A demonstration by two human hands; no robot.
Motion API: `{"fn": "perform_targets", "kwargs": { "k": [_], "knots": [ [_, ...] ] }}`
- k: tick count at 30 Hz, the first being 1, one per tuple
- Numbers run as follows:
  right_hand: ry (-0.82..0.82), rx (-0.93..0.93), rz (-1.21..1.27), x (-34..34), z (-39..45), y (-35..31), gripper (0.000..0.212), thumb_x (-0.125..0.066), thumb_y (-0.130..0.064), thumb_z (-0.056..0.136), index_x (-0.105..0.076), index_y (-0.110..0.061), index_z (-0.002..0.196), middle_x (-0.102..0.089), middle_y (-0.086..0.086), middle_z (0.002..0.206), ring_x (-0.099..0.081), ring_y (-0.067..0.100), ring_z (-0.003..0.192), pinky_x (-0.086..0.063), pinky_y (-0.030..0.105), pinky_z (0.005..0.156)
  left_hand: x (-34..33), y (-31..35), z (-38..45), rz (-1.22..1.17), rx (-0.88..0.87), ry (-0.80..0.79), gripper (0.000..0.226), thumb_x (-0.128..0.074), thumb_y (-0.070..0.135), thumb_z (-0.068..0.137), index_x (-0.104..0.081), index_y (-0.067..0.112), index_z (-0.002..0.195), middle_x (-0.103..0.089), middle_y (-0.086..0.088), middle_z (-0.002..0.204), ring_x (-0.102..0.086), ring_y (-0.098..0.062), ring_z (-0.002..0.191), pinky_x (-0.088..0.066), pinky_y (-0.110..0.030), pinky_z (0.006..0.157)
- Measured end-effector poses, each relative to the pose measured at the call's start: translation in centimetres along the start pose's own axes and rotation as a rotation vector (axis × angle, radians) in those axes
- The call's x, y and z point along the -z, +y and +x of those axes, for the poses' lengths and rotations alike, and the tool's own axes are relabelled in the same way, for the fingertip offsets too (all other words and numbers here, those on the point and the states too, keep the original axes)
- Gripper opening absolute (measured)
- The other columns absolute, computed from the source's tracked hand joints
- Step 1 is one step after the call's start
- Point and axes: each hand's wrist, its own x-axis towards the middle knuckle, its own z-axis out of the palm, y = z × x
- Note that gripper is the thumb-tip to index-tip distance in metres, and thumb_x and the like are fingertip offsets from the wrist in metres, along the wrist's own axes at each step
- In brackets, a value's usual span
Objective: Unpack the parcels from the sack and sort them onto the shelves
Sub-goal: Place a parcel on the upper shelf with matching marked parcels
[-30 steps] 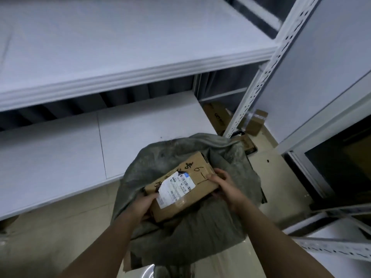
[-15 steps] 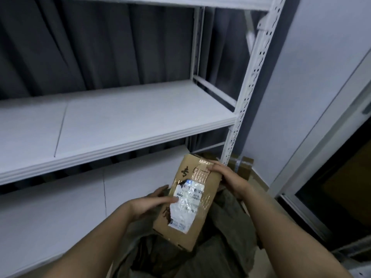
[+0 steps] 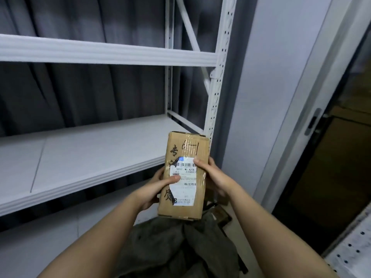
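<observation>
A brown cardboard parcel point(image 3: 190, 149) with a white shipping label and black handwriting stands upright in front of me, held by both hands. My left hand point(image 3: 154, 187) grips its left side, thumb across the label. My right hand point(image 3: 212, 175) grips its right side, thumb on the barcode. The grey-green sack point(image 3: 176, 247) slumps on the floor below the parcel. The white shelf unit stands to the left: a middle shelf point(image 3: 80, 157), the edge of an upper shelf point(image 3: 100, 53), and a lower shelf point(image 3: 50, 237).
The perforated white upright post point(image 3: 218, 77) of the shelves stands just behind the parcel. Dark curtains hang behind the shelves. A white wall and a door frame point(image 3: 291, 117) are on the right. Another perforated white rack part point(image 3: 351, 253) shows at the lower right.
Both hands lifted the parcel out of the sack and turned it upright, label toward me. My view rose from the floor to the middle and upper shelves.
</observation>
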Motion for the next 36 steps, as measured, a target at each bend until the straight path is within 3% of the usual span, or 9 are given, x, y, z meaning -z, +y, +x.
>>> {"fn": "perform_targets", "kwargs": {
  "k": [3,7,11,16,22,25,31,34,36],
  "knots": [
    [0.050,0.012,-0.003,0.8,-3.3,-0.2,0.092,-0.070,-0.050,0.071,-0.024,-0.026,0.146,-0.060,0.003,0.128,-0.060,0.021,0.115,-0.045,0.047,0.103,-2.5,2.0,-0.1,0.004,-0.106,-0.021,0.093,-0.082,0.047,0.066,-0.031,0.038,0.143,-0.067,0.003,0.119,-0.065,-0.021,0.108,-0.050,-0.050,0.094],
    [0.175,0.112,0.052,2.6,-8.4,-1.2,0.068,-0.066,-0.041,0.085,-0.031,-0.029,0.142,-0.063,0.002,0.127,-0.064,0.020,0.112,-0.050,0.041,0.098,-7.5,4.4,-1.0,-0.039,-0.218,-0.084,0.091,-0.078,0.042,0.064,-0.033,0.030,0.142,-0.069,0.001,0.112,-0.072,-0.015,0.090,-0.058,-0.030,0.065],
    [0.353,0.218,0.061,4.4,-14.6,-3.3,0.060,-0.063,-0.038,0.089,-0.036,-0.026,0.141,-0.064,0.003,0.126,-0.064,0.020,0.112,-0.049,0.041,0.099,-13.3,6.0,-2.7,-0.074,-0.264,-0.140,0.105,-0.078,0.047,0.058,-0.024,0.024,0.145,-0.060,-0.006,0.123,-0.065,-0.023,0.103,-0.055,-0.041,0.085],
    [0.549,0.323,0.039,7.3,-23.2,-6.7,0.055,-0.064,-0.032,0.089,-0.040,-0.021,0.137,-0.063,0.006,0.125,-0.064,0.021,0.110,-0.052,0.039,0.096,-21.0,9.2,-6.3,-0.058,-0.346,-0.272,0.100,-0.075,0.047,0.063,-0.022,0.023,0.144,-0.056,-0.005,0.125,-0.064,-0.014,0.092,-0.054,-0.022,0.056],
    [0.793,0.406,-0.041,11.5,-33.5,-11.3,0.061,-0.066,-0.037,0.087,-0.036,-0.017,0.137,-0.062,0.005,0.124,-0.065,0.017,0.107,-0.053,0.036,0.095,-31.0,13.6,-10.6,-0.091,-0.455,-0.441,0.095,-0.077,0.045,0.067,-0.025,0.019,0.142,-0.059,-0.003,0.123,-0.065,-0.014,0.097,-0.055,-0.027,0.069],
    [0.878,0.465,-0.039,13.9,-38.3,-13.2,0.058,-0.064,-0.032,0.089,-0.035,-0.012,0.136,-0.060,0.008,0.126,-0.063,0.021,0.111,-0.051,0.041,0.098,-36.3,15.7,-13.0,-0.075,-0.492,-0.529,0.110,-0.077,0.055,0.054,-0.025,0.020,0.144,-0.064,0.001,0.112,-0.069,-0.012,0.089,-0.055,-0.027,0.066],
    [1.036,0.502,-0.118,19.5,-48.1,-16.3,0.055,-0.061,-0.033,0.091,-0.037,-0.013,0.136,-0.062,0.004,0.122,-0.066,0.012,0.102,-0.055,0.024,0.078,-47.4,18.9,-16.6,-0.047,-0.582,-0.669,0.099,-0.076,0.054,0.065,-0.028,0.020,0.144,-0.060,-0.007,0.124,-0.066,-0.018,0.099,-0.055,-0.030,0.073],
    [1.084,0.491,-0.200,22.5,-52.4,-17.9,0.045,-0.058,-0.038,0.092,-0.039,-0.022,0.129,-0.063,-0.005,0.111,-0.067,-0.002,0.083,-0.054,0.015,0.058,-52.9,20.5,-18.0,-0.074,-0.608,-0.718,0.097,-0.076,0.053,0.065,-0.031,0.018,0.144,-0.063,-0.009,0.122,-0.067,-0.020,0.098,-0.056,-0.034,0.077],
    [1.143,0.506,-0.275,24.8,-54.5,-19.4,0.042,-0.059,-0.039,0.092,-0.042,-0.022,0.126,-0.061,0.002,0.120,-0.066,0.007,0.097,-0.057,0.025,0.075,-56.6,21.7,-18.6,-0.095,-0.635,-0.733,0.087,-0.075,0.050,0.072,-0.036,0.017,0.143,-0.064,-0.010,0.122,-0.068,-0.022,0.099,-0.056,-0.039,0.086]
  ]
}}
